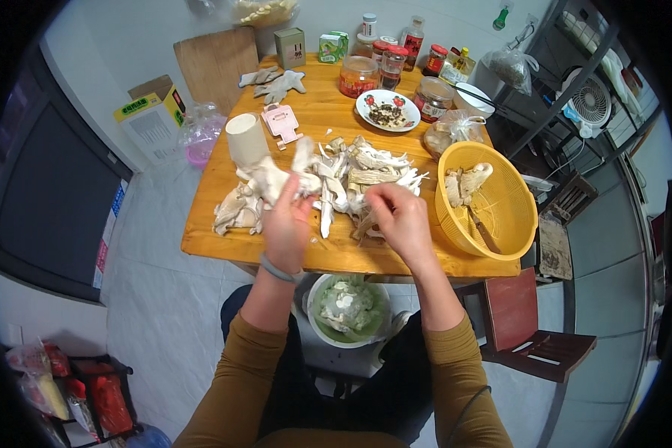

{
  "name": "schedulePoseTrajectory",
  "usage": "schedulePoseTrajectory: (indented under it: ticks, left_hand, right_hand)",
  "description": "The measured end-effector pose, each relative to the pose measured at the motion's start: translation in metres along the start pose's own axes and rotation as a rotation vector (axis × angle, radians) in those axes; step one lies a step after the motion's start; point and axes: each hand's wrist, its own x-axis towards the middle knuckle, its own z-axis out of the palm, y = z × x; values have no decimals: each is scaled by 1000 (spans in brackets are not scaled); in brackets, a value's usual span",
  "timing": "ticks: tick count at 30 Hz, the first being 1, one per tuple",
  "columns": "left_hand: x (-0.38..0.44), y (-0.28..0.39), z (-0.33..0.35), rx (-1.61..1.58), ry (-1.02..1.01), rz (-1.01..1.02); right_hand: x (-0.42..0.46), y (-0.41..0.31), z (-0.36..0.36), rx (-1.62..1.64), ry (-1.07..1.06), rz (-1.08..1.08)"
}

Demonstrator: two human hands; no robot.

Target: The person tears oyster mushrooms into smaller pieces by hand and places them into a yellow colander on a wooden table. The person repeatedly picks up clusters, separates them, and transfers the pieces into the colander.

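Note:
My left hand (288, 227) holds a large pale mushroom piece (271, 182) above the wooden table (336, 257), blurred by motion. My right hand (400, 218) is curled with its fingertips pinched over a pile of torn mushroom strips (378, 168); what lies between the fingertips, if anything, cannot be made out. Whole mushroom pieces (238, 210) lie to the left of my left hand. At the right, a yellow plastic basket (523, 196) holds mushroom pieces (467, 183) and a knife with a brown handle (484, 232).
Behind the pile stand a floral plate (411, 112) with dark bits, several jars, and a pink plastic object (281, 120). A beige cup (246, 140) is at the left. Below the table edge, a bowl (316, 330) holds pale pieces. A red-backed chair (512, 308) stands at the right.

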Motion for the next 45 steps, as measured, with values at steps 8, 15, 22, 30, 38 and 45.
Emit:
schedulePoseTrajectory:
  ticks: [8,15,22,30,38,45]
  left_hand:
    - [-4,-3,1,76,-165,-145]
    - [-29,-2,22,324,-213,-128]
    - [-31,-17,16,480,-331,-75]
    - [-13,-13,3,12,-71,-230]
    - [-18,-5,10,160,-178,-199]
    - [-25,2,17,344,-254,-224]
  right_hand:
    - [14,47,5,-295,285,-95]
    - [8,14,2,28,193,54]
    - [5,2,7,848,-174,639]
    - [13,20,0,1232,176,547]
    - [8,19,-3,956,-117,547]
    - [4,12,4,809,-207,566]
